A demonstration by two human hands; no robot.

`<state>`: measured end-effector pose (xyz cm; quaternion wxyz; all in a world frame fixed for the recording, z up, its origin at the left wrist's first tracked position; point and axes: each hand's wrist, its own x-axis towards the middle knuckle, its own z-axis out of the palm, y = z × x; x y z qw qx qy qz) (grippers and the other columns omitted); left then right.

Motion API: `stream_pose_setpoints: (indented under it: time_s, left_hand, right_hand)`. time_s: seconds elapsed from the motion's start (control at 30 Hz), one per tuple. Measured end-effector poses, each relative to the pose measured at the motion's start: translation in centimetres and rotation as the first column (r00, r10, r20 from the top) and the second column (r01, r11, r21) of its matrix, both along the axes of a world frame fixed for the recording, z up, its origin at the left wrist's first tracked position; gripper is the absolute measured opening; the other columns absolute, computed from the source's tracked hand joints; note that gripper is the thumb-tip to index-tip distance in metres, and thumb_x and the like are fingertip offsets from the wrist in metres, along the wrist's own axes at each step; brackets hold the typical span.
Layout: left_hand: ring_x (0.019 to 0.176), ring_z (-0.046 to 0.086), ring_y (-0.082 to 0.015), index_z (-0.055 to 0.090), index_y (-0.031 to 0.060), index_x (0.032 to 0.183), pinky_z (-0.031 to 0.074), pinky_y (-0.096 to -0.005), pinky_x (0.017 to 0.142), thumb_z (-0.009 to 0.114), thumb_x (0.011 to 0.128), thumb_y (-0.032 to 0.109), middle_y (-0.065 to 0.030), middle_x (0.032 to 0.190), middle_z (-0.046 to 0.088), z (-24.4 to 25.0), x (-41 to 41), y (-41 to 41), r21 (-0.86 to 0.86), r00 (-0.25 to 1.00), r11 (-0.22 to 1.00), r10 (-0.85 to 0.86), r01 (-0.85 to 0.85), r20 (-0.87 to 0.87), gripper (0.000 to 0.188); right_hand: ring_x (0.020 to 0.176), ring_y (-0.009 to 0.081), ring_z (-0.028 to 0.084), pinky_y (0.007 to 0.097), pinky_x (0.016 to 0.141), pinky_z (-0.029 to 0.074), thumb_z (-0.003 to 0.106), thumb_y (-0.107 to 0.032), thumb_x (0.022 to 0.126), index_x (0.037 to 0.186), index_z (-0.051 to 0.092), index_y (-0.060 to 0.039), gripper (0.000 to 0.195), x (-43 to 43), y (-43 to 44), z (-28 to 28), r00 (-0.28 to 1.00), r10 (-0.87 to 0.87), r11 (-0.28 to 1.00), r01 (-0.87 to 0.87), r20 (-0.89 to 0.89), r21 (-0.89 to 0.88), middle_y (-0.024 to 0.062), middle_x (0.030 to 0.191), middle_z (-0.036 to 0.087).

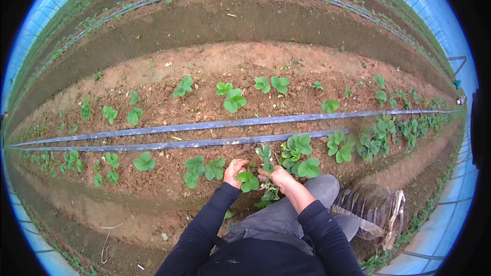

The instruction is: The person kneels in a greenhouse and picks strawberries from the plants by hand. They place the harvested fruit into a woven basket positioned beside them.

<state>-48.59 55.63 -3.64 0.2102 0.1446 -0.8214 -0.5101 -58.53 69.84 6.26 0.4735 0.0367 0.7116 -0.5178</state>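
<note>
My right hand [279, 178] is closed around a bunch of strawberry leaves and stems [265, 155], some of them withered, which stick out above and below the fist. Close by on the left, my left hand [234, 172] is at the soil beside a small strawberry plant [248, 181]; its fingers are bent and partly hidden, so a hold on the plant cannot be made out. A larger strawberry plant [301, 149] with some yellowed leaf edges grows just right of my right hand. Another plant [195, 168] stands left of my left hand.
Two flat drip-irrigation tapes [230, 124] run along the raised soil bed, between rows of strawberry plants. A clear plastic container or bag [370, 211] lies in the furrow right of my knee. More beds lie beyond, and blue film walls [452, 199] of a tunnel greenhouse curve around.
</note>
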Motion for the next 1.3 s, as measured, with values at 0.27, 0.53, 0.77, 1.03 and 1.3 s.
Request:
stream_pose_setpoints:
  time_s: [0.27, 0.53, 0.77, 1.03, 1.3]
  left_hand:
    - [0.084, 0.056, -0.0277, 0.059, 0.0041, 0.094, 0.046, -0.0337, 0.074, 0.052, 0.07, 0.001, -0.0113, 0.089, 0.058, 0.0, 1.0, -1.5, -0.058, 0.998, 0.998, 0.037, -0.039, -0.042, 0.025]
    - [0.082, 0.059, -0.0218, 0.058, 0.0052, 0.091, 0.051, -0.0373, 0.069, 0.048, 0.084, 0.023, -0.0101, 0.092, 0.06, -1.6, -0.9, -0.5, 0.807, 0.996, 0.588, 0.019, 0.056, -0.084, 0.021]
    - [0.078, 0.054, -0.0155, 0.057, 0.0049, 0.088, 0.045, -0.0277, 0.071, 0.051, 0.086, 0.021, -0.0056, 0.084, 0.056, -5.6, -0.4, -3.0, 0.796, 0.997, 0.606, 0.056, 0.013, -0.06, 0.017]
    - [0.09, 0.058, -0.0237, 0.06, 0.0029, 0.097, 0.046, -0.0353, 0.082, 0.048, 0.081, 0.007, -0.0105, 0.094, 0.061, -0.9, 1.7, -4.8, 0.716, 0.996, 0.697, -0.019, -0.046, 0.082, 0.02]
    - [0.08, 0.058, -0.0309, 0.058, 0.007, 0.092, 0.047, -0.0394, 0.071, 0.059, 0.072, 0.015, -0.0117, 0.091, 0.053, 6.7, 3.8, 0.3, -0.597, 0.907, 0.79, 0.142, 0.136, 0.395, 0.022]
  right_hand:
    - [0.072, 0.0127, 0.049, 0.0307, 0.068, 0.042, 0.063, -0.027, 0.081, 0.088, 0.054, -0.011, 0.02, -0.8, -0.7, 8.7, 0.848, -0.478, 0.832, 0.353, -0.229, -0.428, 0.0005, 0.074, 0.051]
    - [0.069, 0.0093, 0.051, 0.0256, 0.061, 0.041, 0.058, -0.018, 0.087, 0.089, 0.048, -0.0089, 0.013, -4.1, 21.4, 18.9, 0.247, -0.79, 0.595, 0.53, -0.561, -0.604, 0.001, 0.072, 0.052]
    - [0.074, 0.0133, 0.052, 0.0327, 0.068, 0.047, 0.059, -0.036, 0.083, 0.083, 0.047, -0.0124, 0.027, 2.1, 41.5, 25.7, -0.621, -0.632, 0.292, 0.364, -0.463, -0.885, 0.0001, 0.075, 0.048]
    - [0.097, 0.0247, 0.055, 0.0342, 0.084, 0.042, 0.045, -0.016, 0.087, 0.112, 0.053, -0.0007, 0.031, 9.3, 57.0, 4.4, 0.568, -0.005, 0.703, 0.587, -0.823, 0.401, 0.0144, 0.104, 0.06]
    - [0.08, 0.025, 0.057, 0.0349, 0.073, 0.044, 0.055, -0.038, 0.081, 0.098, 0.062, -0.0002, 0.042, 9.7, 65.3, -1.3, 0.701, -0.332, 0.647, 0.656, -0.632, 0.388, 0.0109, 0.087, 0.063]
